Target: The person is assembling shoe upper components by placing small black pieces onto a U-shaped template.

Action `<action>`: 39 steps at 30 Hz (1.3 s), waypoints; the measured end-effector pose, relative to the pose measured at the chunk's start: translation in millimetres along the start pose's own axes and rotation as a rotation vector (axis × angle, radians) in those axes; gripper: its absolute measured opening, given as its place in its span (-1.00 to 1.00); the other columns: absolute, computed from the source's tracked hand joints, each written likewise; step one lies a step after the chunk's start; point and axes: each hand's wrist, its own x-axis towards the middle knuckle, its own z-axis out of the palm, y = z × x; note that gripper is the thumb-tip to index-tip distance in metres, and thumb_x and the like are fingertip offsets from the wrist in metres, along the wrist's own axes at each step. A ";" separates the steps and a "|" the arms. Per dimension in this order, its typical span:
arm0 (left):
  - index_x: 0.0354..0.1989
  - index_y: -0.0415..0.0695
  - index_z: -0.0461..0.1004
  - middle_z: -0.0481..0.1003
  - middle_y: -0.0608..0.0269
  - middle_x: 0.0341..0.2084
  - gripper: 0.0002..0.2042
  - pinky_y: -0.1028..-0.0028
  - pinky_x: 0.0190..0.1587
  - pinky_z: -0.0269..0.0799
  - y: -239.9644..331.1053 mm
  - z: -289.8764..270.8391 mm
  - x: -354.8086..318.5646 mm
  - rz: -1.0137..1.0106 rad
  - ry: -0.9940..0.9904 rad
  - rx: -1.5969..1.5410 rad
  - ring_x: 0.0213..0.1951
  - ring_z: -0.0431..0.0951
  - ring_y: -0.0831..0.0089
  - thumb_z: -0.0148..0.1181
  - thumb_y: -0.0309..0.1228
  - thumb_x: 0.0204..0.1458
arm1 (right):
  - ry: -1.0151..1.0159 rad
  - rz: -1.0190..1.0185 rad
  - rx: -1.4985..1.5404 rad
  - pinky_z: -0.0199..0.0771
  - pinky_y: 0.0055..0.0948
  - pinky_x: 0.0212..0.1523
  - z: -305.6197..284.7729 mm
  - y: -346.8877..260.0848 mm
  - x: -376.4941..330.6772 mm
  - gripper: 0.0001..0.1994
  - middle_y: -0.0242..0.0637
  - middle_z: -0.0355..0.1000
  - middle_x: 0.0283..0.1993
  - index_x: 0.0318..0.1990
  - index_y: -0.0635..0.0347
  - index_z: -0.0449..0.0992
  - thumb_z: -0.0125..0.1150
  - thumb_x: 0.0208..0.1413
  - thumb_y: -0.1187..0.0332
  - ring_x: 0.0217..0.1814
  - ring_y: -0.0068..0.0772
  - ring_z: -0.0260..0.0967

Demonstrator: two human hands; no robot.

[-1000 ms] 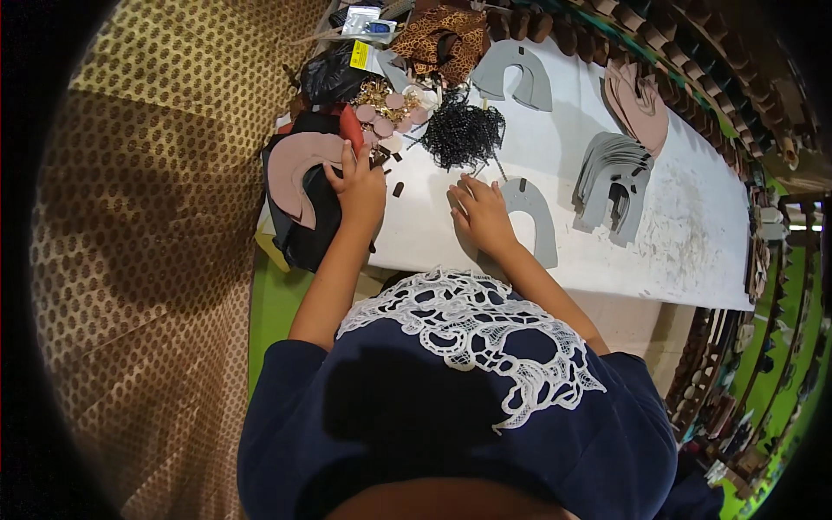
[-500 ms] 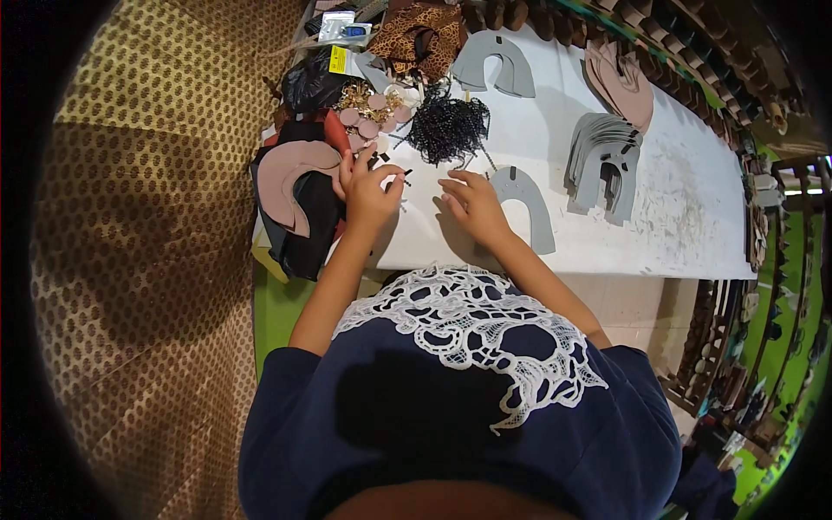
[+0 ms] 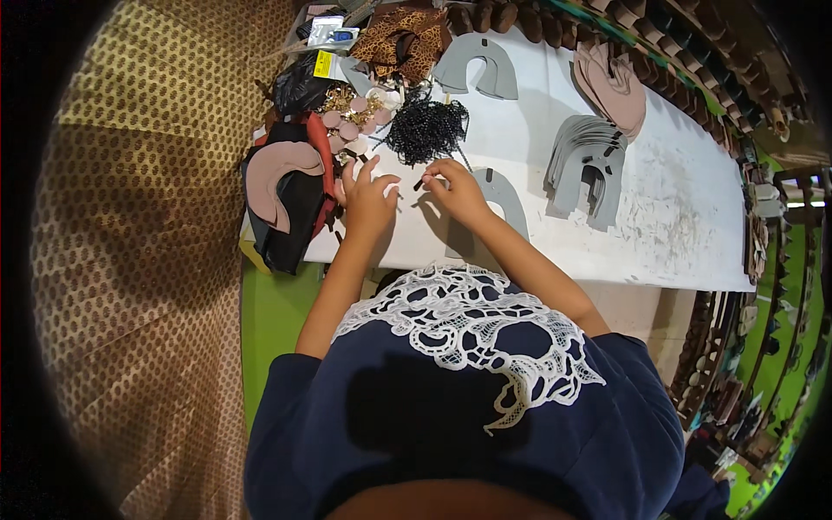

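At the far left a woven mat with a brown dotted pattern (image 3: 147, 286) covers the floor, and a strip of green floor (image 3: 273, 329) shows between it and the white counter (image 3: 676, 234). On the counter's left end lies a pile of black material (image 3: 290, 217) with a pink curved leather piece (image 3: 273, 169) on top and a red strip (image 3: 319, 156) beside it. Behind the pile sit a black bag (image 3: 299, 87) bearing a small yellow rectangular label (image 3: 328, 63), a clear packet with blue and white contents (image 3: 328, 31), some round pink discs (image 3: 342, 126) and a leopard-print cloth (image 3: 403, 35).

The left hand (image 3: 368, 195) rests on the counter edge with fingers spread apart, gripping nothing that can be seen. Just right of it the right hand (image 3: 455, 186) has its fingertips pinched together on a small dark piece (image 3: 422, 184), too small to identify, which lies on the counter between the two hands. Behind both hands sits a heap of black beaded cord (image 3: 425, 130). Under the right wrist lies a grey horseshoe-shaped cutout (image 3: 503, 199); another grey cutout (image 3: 481, 65) lies at the back.

Further right stands a stack of grey cutouts (image 3: 589, 165), with a stack of pink cutouts (image 3: 615, 82) behind it. Along the right rim run racks of dark shoe parts (image 3: 737, 364).
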 end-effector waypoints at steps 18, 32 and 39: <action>-0.38 -0.02 0.53 0.35 0.34 0.04 -0.82 -0.19 0.14 -0.17 22.2 37.3 5.9 -0.170 0.019 0.461 0.20 0.11 0.20 0.05 -0.24 0.01 | -0.188 0.126 -0.643 0.40 -0.23 -0.21 -116.1 34.3 -58.2 -0.86 -0.24 0.43 -0.34 -0.41 0.17 0.54 0.13 -0.11 0.34 -0.25 -0.16 0.39; -0.08 0.07 0.44 0.23 0.27 0.13 -0.73 -0.20 0.16 -0.14 32.8 37.1 -10.4 -0.233 0.131 0.484 0.23 0.08 0.18 0.07 -0.28 0.01 | -0.067 0.034 -0.635 0.36 -0.24 -0.20 -106.2 42.2 -66.7 -0.88 -0.25 0.43 -0.33 -0.42 0.17 0.54 0.18 -0.09 0.34 -0.23 -0.15 0.37; -0.13 0.09 0.48 0.23 0.19 0.14 -0.69 -0.14 0.20 -0.23 93.2 72.5 -10.8 0.088 -0.085 0.148 0.22 0.07 0.11 0.18 -0.24 -0.11 | 0.000 -0.053 -0.702 0.36 -0.22 -0.27 -99.9 44.5 -69.0 -0.90 -0.30 0.43 -0.35 -0.47 0.16 0.52 0.19 -0.12 0.35 -0.28 -0.21 0.37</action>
